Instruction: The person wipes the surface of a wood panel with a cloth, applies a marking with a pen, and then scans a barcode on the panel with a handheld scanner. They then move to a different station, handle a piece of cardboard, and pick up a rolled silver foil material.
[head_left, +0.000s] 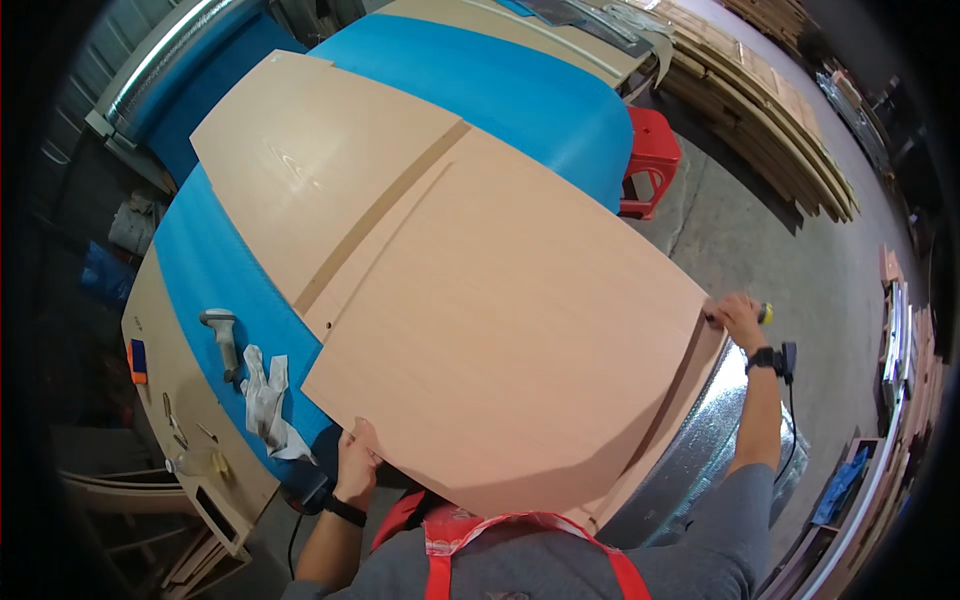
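A large flat wood panel (510, 315) lies over another pale wood panel (322, 172) on a blue sheet (487, 67). At the upper panel's lower left edge, my left hand (358, 461) grips the rim with its thumb on top. My right hand (739, 319) is closed at the panel's right corner around a small tool (765, 313) with a yellow end, mostly hidden by the fingers. A dark band runs across the lower panel, beside the upper panel's far edge. Both wrists wear black straps, with a device and cable on the right one.
A handheld scanner (221, 330) and white gloves (266, 405) lie on the blue sheet at left. An orange and blue object (136, 361) rests near the table's left edge. Beyond the right side stand a red plastic stool (651, 157) and stacked boards (757, 112). Silver foil sheeting (690, 457) hangs at lower right.
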